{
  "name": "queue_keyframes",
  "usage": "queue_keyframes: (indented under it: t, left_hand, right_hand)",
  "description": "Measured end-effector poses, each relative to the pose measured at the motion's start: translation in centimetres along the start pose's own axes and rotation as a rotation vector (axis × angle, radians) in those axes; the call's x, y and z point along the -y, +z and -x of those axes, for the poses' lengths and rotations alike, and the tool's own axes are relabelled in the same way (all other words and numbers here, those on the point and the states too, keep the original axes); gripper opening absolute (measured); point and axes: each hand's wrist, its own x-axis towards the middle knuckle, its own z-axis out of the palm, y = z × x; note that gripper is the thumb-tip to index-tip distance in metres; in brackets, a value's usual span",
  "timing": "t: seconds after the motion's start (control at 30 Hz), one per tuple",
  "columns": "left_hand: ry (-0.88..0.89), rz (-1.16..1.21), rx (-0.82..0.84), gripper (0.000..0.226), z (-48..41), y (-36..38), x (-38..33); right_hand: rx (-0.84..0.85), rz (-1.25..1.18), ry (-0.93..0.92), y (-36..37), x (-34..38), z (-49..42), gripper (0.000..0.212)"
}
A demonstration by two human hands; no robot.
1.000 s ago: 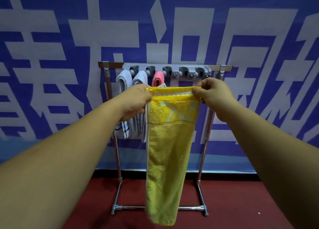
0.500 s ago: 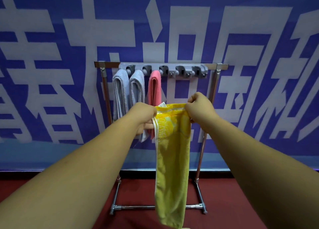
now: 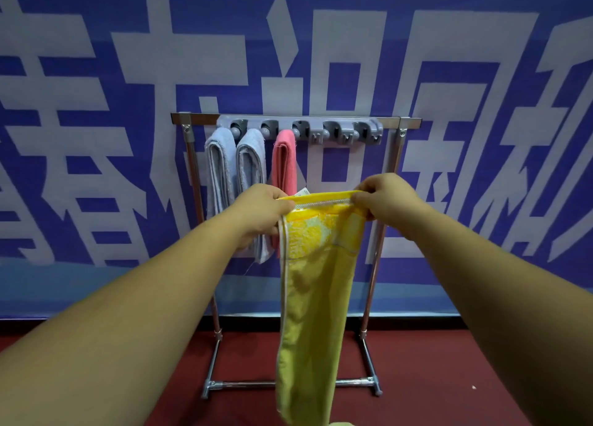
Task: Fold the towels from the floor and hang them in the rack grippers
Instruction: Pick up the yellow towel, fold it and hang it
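Since half a second ago my two hands have drawn apart, and the top edge of the yellow towel, which was bunched narrow between them, is now pulled out flat and level. The hands sit at about the same height as then, in front of the rack and well below its top bar.

My left hand has a closed grip on the towel's left top corner, fingers curled round the hem. My right hand pinches the right top corner the same way. The towel hangs from them as one long folded strip in front of the rack's middle, its lower end reaching past the rack's bottom rail towards the floor.

I judge that the stretched edge means the fold is being squared up and the towel is nearly ready to go up. It is not yet near any holder.

The grey strip of holders runs along the rack's top bar. Counting from the rack's left post, the first holds a grey towel, the second another grey towel, and the third a pink towel, all folded and hanging straight. The fourth holder and the fifth holder, nearest the rack's right post, hold no towel, so I would take the fourth for this one.
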Motion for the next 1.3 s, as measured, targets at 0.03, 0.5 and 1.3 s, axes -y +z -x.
queue_keyframes:
  t: [0.03, 0.5, 1.3]
  left_hand:
    - [0.021, -0.044, 0.023, 0.018, 0.0, -0.4, 0.2]
    - [0.008, -0.071, 0.089, 0.023, -0.4, -1.9, 1.1]
    - [0.017, 0.037, 0.129, 0.025, -0.4, 3.4, -1.8]
  right_hand:
    - [0.013, 0.038, -0.003, -0.3, -0.3, 0.0, 0.011]
    - [-0.053, 0.030, -0.073, 1.5, -1.0, -0.2, 0.013]
    - [-0.040, -0.215, -0.040, 5.0, 3.1, 1.2, 0.015]
